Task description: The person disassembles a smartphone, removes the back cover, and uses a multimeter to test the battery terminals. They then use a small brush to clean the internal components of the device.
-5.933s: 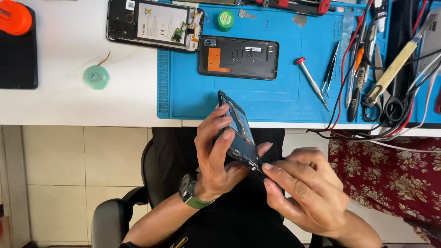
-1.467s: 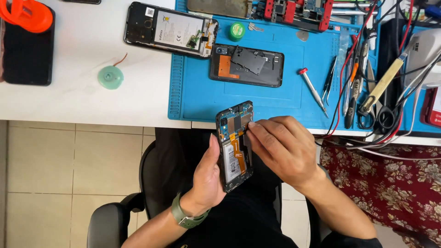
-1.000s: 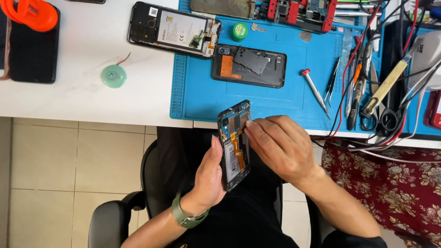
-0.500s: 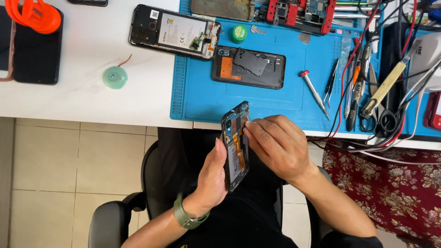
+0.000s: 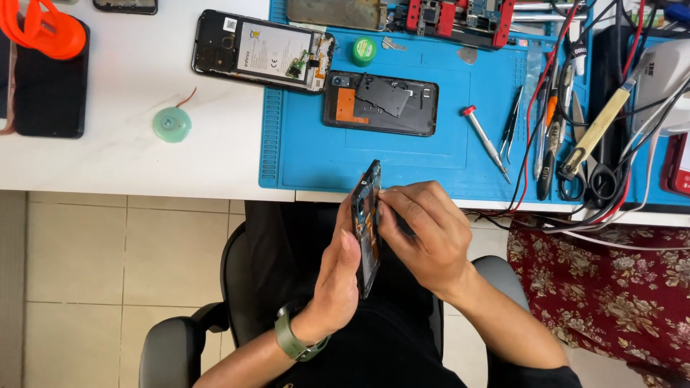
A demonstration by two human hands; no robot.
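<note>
My left hand (image 5: 339, 276) grips an opened dark phone (image 5: 366, 223), turned almost edge-on over my lap, just below the table edge. My right hand (image 5: 424, 233) rests against the phone's open inner side, fingertips pinching near its upper end; whatever small part they touch is hidden. A green watch sits on my left wrist.
On the blue mat (image 5: 309, 154) lie a phone back housing (image 5: 381, 104), a red-capped screwdriver (image 5: 485, 140), tweezers (image 5: 512, 122) and a green pot (image 5: 364, 50). Another opened phone (image 5: 262, 52) straddles the mat's edge. Cables and tools crowd the right; an orange suction handle (image 5: 43, 29) sits far left.
The phone has rotated from facing the camera to nearly edge-on. My right fingers stay at its upper inner side. The view has drifted slightly.
</note>
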